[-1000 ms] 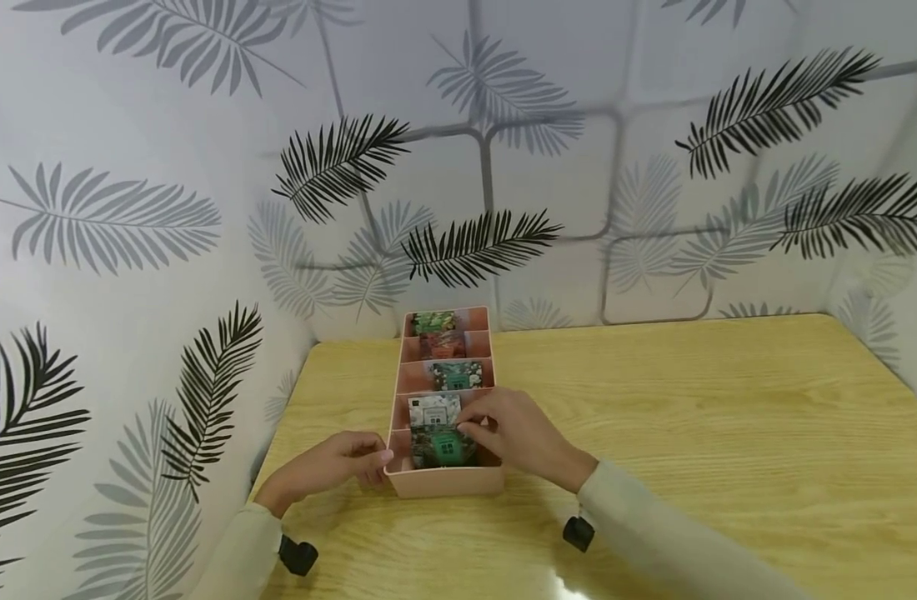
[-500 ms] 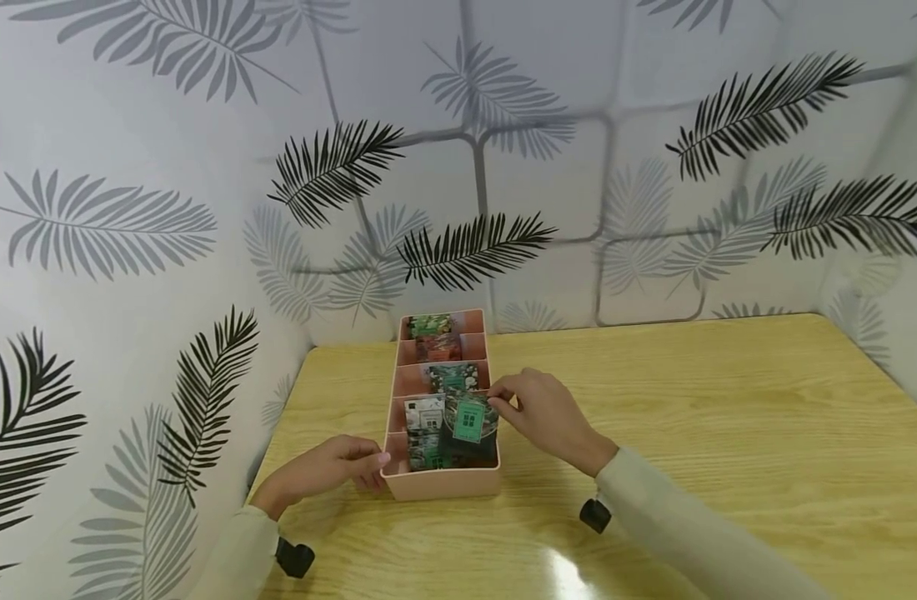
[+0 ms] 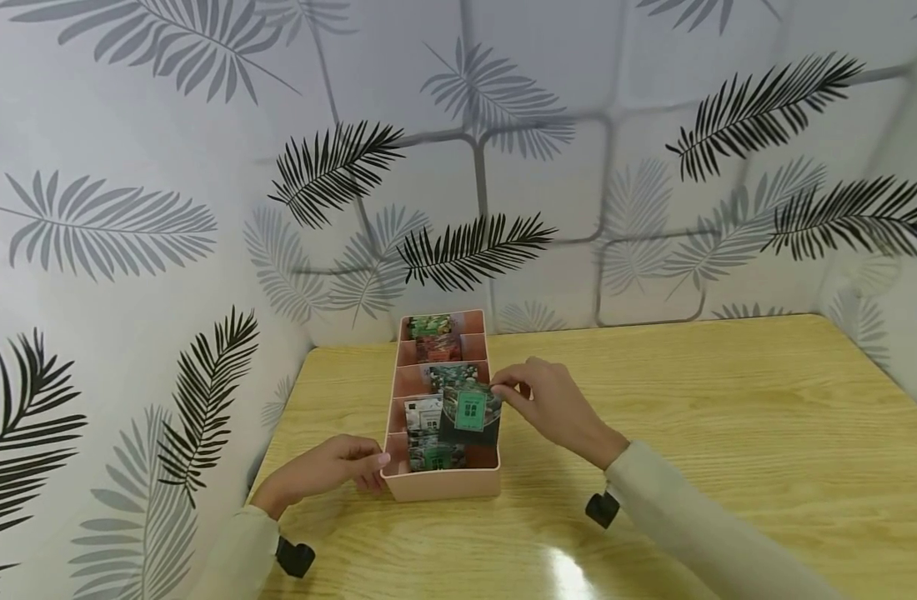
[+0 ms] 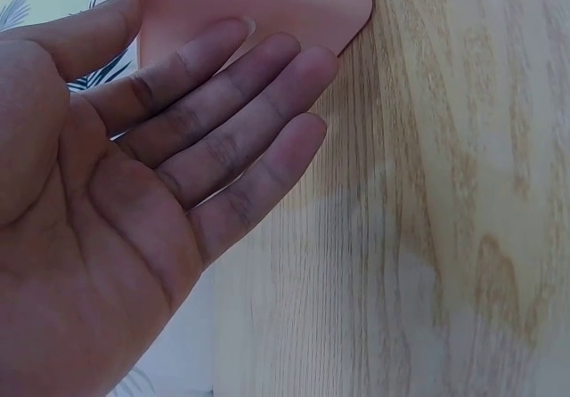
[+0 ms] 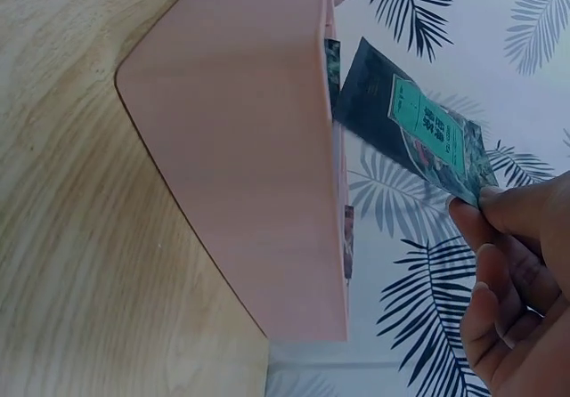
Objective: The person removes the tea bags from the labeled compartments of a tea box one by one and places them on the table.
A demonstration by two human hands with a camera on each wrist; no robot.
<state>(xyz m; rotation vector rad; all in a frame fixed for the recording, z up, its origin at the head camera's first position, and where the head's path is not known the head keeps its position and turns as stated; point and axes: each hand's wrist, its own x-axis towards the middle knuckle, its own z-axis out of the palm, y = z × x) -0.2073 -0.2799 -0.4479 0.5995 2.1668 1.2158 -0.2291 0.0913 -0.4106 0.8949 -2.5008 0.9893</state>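
A pink divided box (image 3: 443, 486) stands lengthwise on the table, with printed sachets in its compartments. Above its near part, my right hand (image 3: 559, 408) pinches a dark sachet (image 3: 469, 412) with a green label by its upper right corner. In the right wrist view, the sachet (image 5: 419, 125) hangs tilted between thumb and forefinger, above the box rim. My left hand (image 3: 323, 471) is at the near left corner, its thumb touching the rim. The left wrist view has the hand's (image 4: 160, 174) fingers nearly straight by the outer wall (image 4: 258, 5); whether they touch it is unclear.
Another dark green sachet (image 3: 436, 458) lies in the nearest compartment, a white one (image 3: 421, 414) behind it. Farther back are a green-and-white (image 3: 443, 377), a red (image 3: 438, 347) and a green sachet (image 3: 428, 325). The wooden table (image 3: 691, 417) meets leaf-patterned walls (image 3: 548, 183).
My right hand has lifted the dark sachet from the nearest compartment, moving up and slightly right. The sachet below is now uncovered. My left hand stays at the box corner.
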